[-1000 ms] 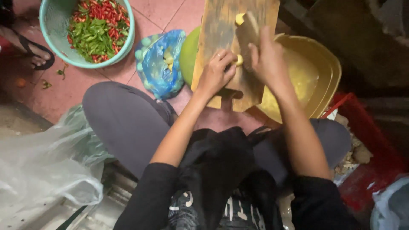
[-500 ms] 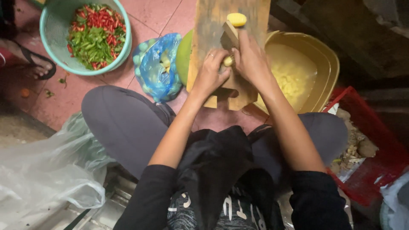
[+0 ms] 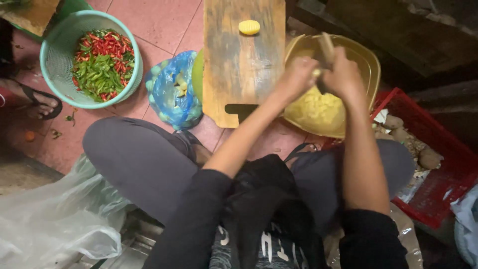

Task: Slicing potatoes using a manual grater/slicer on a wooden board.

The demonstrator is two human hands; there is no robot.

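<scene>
The fingers of the left hand (image 3: 297,74) pinch a small pale yellow piece, blurred; the right hand (image 3: 342,74) is closed around a knife (image 3: 326,50), both over the yellow bowl (image 3: 368,65) of cut pieces. The piece looks firm, light and probably slippery, best gripped by its sides. Another piece (image 3: 249,27) lies on the wooden cutting board (image 3: 239,74).

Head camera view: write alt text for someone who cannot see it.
Seated on a tiled floor, a person holds both hands, left hand and right hand with a knife, over a yellow bowl of chopped pieces. Beside it lie a wooden cutting board and a basket of chillies.
</scene>
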